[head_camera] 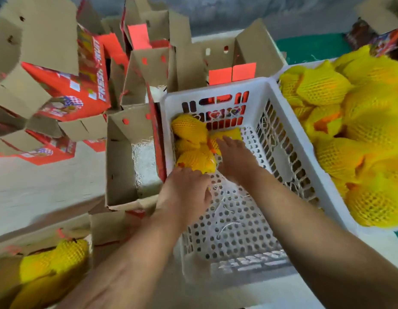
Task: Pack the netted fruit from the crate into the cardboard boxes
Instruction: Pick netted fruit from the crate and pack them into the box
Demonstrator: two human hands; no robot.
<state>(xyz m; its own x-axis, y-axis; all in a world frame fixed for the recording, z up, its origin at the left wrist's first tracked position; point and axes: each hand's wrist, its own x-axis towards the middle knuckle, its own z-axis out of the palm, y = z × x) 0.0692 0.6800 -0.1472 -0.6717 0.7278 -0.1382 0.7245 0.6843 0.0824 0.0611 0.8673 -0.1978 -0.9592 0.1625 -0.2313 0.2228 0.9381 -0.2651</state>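
Netted fruit (194,160), each piece rounded and wrapped in a bright yellow foam mesh sleeve with orange skin showing through at the ends, lies in a small cluster of about four in the far left corner of the white perforated plastic crate (282,139). The rest of the crate's floor is bare except for a few thin white paper strands.

Both of the person's hands reach into the crate. The left hand (185,192) hovers at the near edge of the cluster, its fingers (193,171) relaxed and slightly spread, the tips at or just touching the nearest fruit; whether they actually press on it cannot be told. The right hand (234,158) lies palm down just right of the cluster, fingers straight and fairly wide, their tips over the orange-tinged fruit (224,137) against the crate's far wall. Neither hand is wrapped round a fruit.

Just left of the crate stands an open brown cardboard box (117,166) with white shredded paper in its bottom. Further left and beyond it are more brown and red printed cardboard boxes (73,90), flaps up. To the near left of the crate another box (6,273) holds yellow netted fruit. Right of the crate, a second white crate (354,228) is heaped with the same yellow netted fruit.
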